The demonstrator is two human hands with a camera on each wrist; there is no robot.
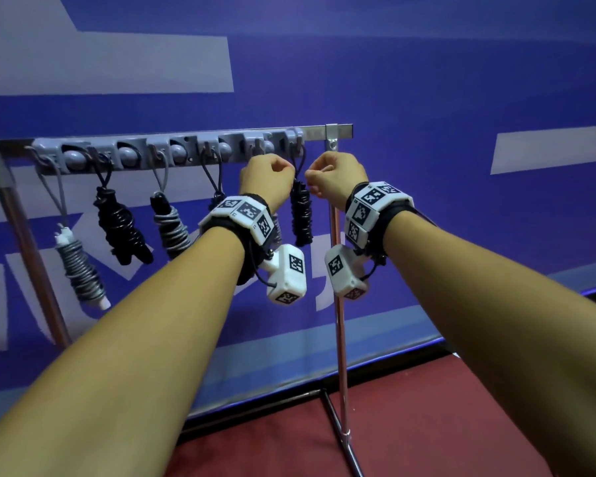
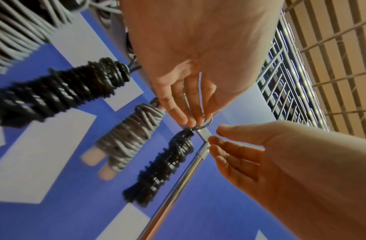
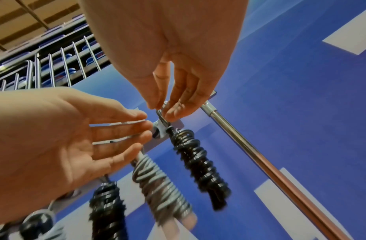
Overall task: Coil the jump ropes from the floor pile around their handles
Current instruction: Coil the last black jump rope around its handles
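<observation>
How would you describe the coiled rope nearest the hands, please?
Find the metal rack against the blue wall. On its grey hook strip, the black coiled rope hangs from the rightmost hook, beside the upright pole; its nearest neighbour is grey.

Both hands are up at the right end of the hook rail [image 1: 172, 151], the left hand [image 1: 265, 179] just left of the last hook [image 1: 295, 146] and the right hand [image 1: 336, 175] just right of it. Between the fingers [image 2: 178, 112] hangs the newest coiled rope [image 1: 300, 215], directly below that hook. Left of the fingers, four more coiled bundles [image 1: 121, 225] hang in a row along the rail. Right of the fingers the stand's upright pole [image 1: 339, 325] drops to the floor [image 1: 444, 425], with the wall [image 1: 427, 80] behind everything.
</observation>
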